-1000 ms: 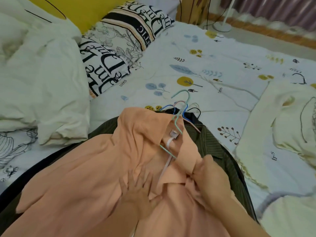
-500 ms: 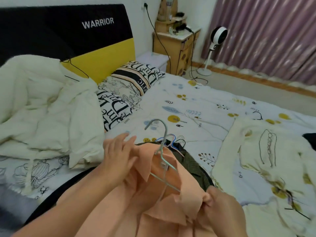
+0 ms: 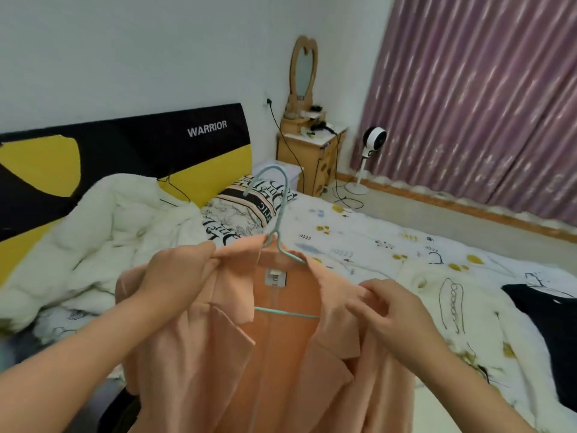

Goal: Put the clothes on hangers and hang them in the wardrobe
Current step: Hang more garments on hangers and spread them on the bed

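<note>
While peach shirt [image 3: 281,354] hangs on hanger [image 3: 278,214], left hand [image 3: 175,276], right hand [image 3: 396,307] fingers pinch shoulders.

Bed with printed sheet, bedding and clothes spread over it

The bed [image 3: 359,242] filled the middle of the frame, its sheet white with yellow and blue prints. A rumpled white duvet [image 3: 103,232] lay at left centre, 2 lettered pillows [image 3: 249,210] sat against the headboard, a cream garment [image 3: 443,295] lay at right, and a black garment [image 3: 549,326] touched the right edge.
</note>
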